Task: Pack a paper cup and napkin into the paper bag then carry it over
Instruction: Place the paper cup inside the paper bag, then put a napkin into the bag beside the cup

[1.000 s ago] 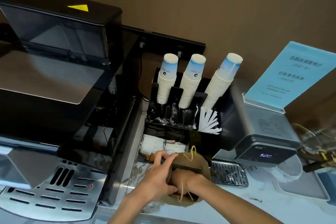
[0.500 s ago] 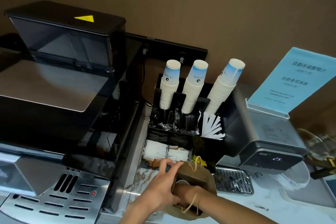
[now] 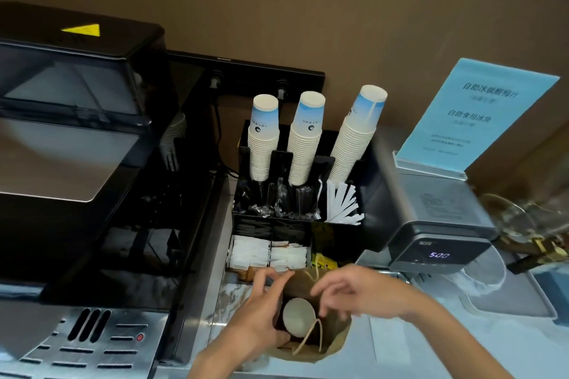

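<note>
Fingers of the left hand (image 3: 261,321) grip the near-left rim of the brown paper bag (image 3: 334,337), holding it wide. The right hand (image 3: 354,289) hovers over its mouth, fingers loosely spread, holding nothing. Inside lies a round white paper cup (image 3: 298,315), mostly hidden. Twine handles (image 3: 308,340) curl near.

Three cup stacks (image 3: 303,138), one bag (image 3: 331,338)

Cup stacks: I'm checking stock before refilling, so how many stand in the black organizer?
3, side by side in the black organizer: left stack, middle stack, right stack, which leans rightward. One more paper cup lies in the paper bag.
</note>
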